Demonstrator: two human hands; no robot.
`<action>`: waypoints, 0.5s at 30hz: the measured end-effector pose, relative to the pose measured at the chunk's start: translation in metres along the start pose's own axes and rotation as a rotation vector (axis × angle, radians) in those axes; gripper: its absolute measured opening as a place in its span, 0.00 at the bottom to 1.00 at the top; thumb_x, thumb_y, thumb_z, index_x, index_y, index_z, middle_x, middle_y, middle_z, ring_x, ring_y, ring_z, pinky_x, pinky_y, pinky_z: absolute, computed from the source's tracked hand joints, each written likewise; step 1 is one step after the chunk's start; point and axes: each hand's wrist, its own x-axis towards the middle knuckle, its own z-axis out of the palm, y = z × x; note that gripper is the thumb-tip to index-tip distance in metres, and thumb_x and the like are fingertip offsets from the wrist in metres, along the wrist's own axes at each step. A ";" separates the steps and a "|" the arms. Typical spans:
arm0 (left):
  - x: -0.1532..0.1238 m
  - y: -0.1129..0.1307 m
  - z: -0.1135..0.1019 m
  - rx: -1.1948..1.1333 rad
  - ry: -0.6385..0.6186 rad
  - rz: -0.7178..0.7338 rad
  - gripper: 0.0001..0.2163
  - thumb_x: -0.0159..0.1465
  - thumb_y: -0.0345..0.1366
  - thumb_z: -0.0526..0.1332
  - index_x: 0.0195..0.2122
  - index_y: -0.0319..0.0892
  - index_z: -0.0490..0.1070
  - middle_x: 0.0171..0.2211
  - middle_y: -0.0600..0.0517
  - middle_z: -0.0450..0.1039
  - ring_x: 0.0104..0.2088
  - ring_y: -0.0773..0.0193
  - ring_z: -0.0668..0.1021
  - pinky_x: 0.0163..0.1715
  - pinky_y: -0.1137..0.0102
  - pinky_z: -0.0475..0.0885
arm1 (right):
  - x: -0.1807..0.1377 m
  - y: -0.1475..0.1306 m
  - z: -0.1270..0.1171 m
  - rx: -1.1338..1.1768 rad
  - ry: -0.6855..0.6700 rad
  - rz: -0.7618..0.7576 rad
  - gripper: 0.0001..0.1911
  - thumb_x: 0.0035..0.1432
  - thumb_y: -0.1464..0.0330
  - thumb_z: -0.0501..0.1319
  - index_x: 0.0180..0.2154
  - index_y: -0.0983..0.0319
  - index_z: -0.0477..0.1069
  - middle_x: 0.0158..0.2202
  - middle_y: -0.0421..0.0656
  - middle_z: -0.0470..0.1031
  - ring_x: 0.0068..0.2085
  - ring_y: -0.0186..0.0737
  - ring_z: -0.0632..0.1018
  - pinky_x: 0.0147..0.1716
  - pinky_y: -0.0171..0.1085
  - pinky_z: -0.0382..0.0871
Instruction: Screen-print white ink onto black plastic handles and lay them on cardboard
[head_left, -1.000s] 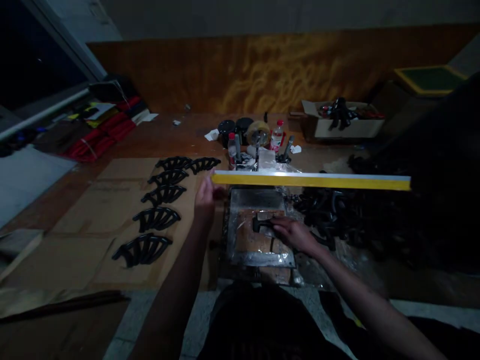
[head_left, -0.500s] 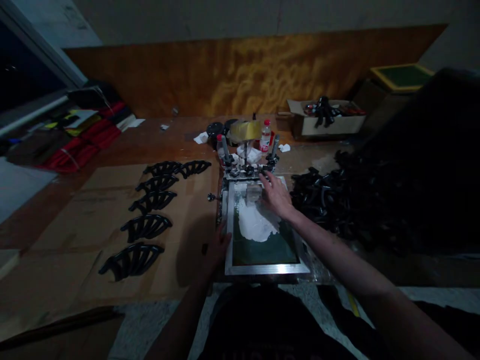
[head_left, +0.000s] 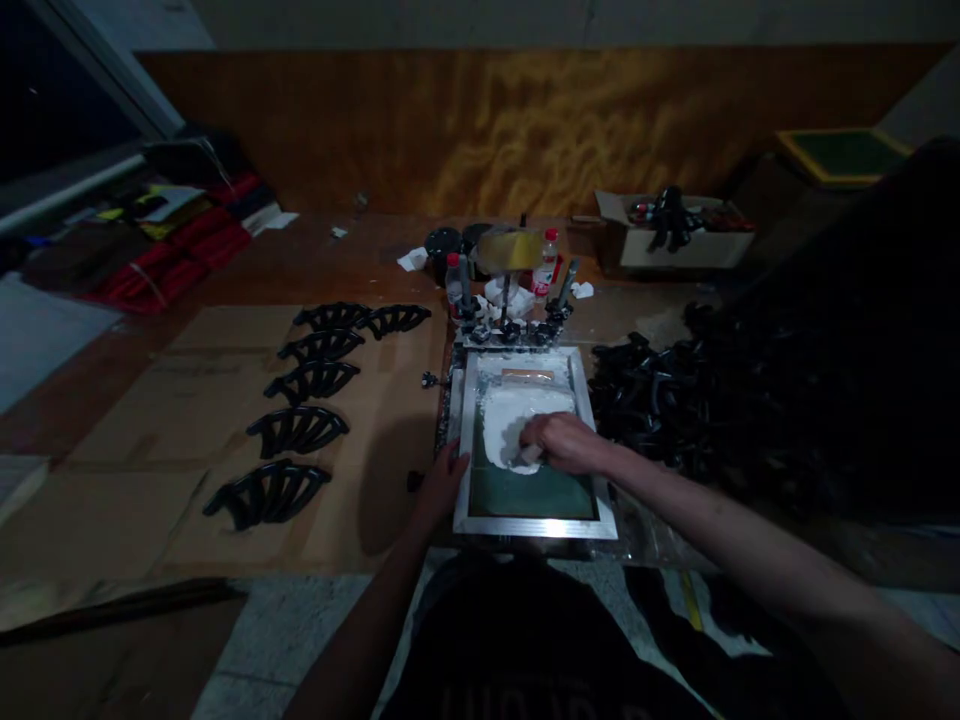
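Note:
A screen printing frame (head_left: pixel 469 420) with a metal rim and green mesh lies flat before me. White ink (head_left: pixel 501 420) covers the upper middle of the mesh. My right hand (head_left: pixel 564 442) is closed over the ink, on what looks like a small scraper (head_left: pixel 531 455); the fingers and the dim light hide most of it. At the frame's left edge my left hand (head_left: pixel 444 482) holds the rim, its thumb side on the metal. A brown strip (head_left: pixel 527 376) shows near the frame's top end. Behind it stands a clamp (head_left: pixel 511 332) with knobs.
Several black ribbed plastic parts (head_left: pixel 298 430) stand in a column on cardboard (head_left: pixel 172 410) at left. A heap of black parts (head_left: pixel 649 385) lies at right. Bottles (head_left: pixel 546 265), black tubs (head_left: pixel 442 245) and an open carton (head_left: pixel 675 245) stand behind. Red bundles (head_left: pixel 172 262) lie far left.
My right hand has moved from the frame's top end down toward me, and its spread fingers have closed. The ink's outline has changed. My left hand stays at the frame's left edge.

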 end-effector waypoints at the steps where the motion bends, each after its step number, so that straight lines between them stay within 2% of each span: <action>1: -0.001 0.001 0.000 -0.015 0.009 0.009 0.20 0.67 0.37 0.56 0.59 0.37 0.68 0.59 0.40 0.72 0.59 0.54 0.74 0.62 0.58 0.65 | 0.002 0.001 0.003 -0.009 0.041 0.049 0.10 0.57 0.76 0.59 0.40 0.62 0.75 0.41 0.47 0.78 0.43 0.43 0.75 0.40 0.36 0.64; 3: -0.002 0.003 0.000 -0.039 0.035 0.015 0.19 0.67 0.37 0.57 0.58 0.38 0.69 0.58 0.41 0.73 0.58 0.54 0.75 0.61 0.58 0.66 | 0.002 -0.002 0.013 -0.043 0.114 0.105 0.12 0.60 0.76 0.57 0.43 0.63 0.75 0.43 0.49 0.78 0.44 0.44 0.74 0.41 0.37 0.65; 6: -0.003 0.004 -0.001 -0.041 0.056 0.001 0.20 0.66 0.37 0.58 0.58 0.38 0.69 0.58 0.41 0.73 0.57 0.54 0.75 0.61 0.58 0.67 | -0.008 -0.010 0.029 -0.022 0.127 0.031 0.15 0.60 0.76 0.57 0.47 0.64 0.74 0.46 0.51 0.77 0.45 0.45 0.74 0.43 0.39 0.66; 8: -0.003 0.004 -0.001 -0.038 0.038 -0.010 0.21 0.66 0.38 0.58 0.59 0.37 0.68 0.58 0.40 0.73 0.57 0.53 0.76 0.60 0.58 0.67 | -0.011 -0.013 0.029 0.041 0.116 -0.001 0.15 0.58 0.76 0.58 0.46 0.63 0.75 0.44 0.49 0.77 0.45 0.44 0.75 0.43 0.38 0.67; 10: -0.003 0.006 -0.003 -0.051 0.014 -0.006 0.23 0.66 0.40 0.57 0.61 0.38 0.67 0.58 0.40 0.72 0.56 0.52 0.76 0.58 0.57 0.69 | -0.002 -0.010 0.017 0.082 0.142 0.072 0.16 0.60 0.75 0.58 0.48 0.62 0.75 0.44 0.48 0.78 0.45 0.43 0.76 0.43 0.37 0.67; 12: -0.006 0.011 -0.008 -0.076 -0.011 0.002 0.25 0.66 0.41 0.57 0.63 0.38 0.64 0.57 0.40 0.73 0.52 0.53 0.78 0.54 0.57 0.72 | 0.017 -0.001 -0.004 0.083 0.206 0.208 0.20 0.63 0.71 0.58 0.56 0.60 0.71 0.47 0.48 0.78 0.46 0.43 0.77 0.42 0.36 0.67; 15: -0.014 0.030 -0.021 -0.144 -0.023 -0.004 0.26 0.65 0.43 0.57 0.64 0.41 0.64 0.51 0.43 0.77 0.45 0.55 0.80 0.46 0.59 0.76 | 0.036 0.031 -0.039 0.066 0.352 0.385 0.28 0.65 0.65 0.59 0.65 0.56 0.62 0.50 0.48 0.77 0.46 0.46 0.78 0.41 0.37 0.69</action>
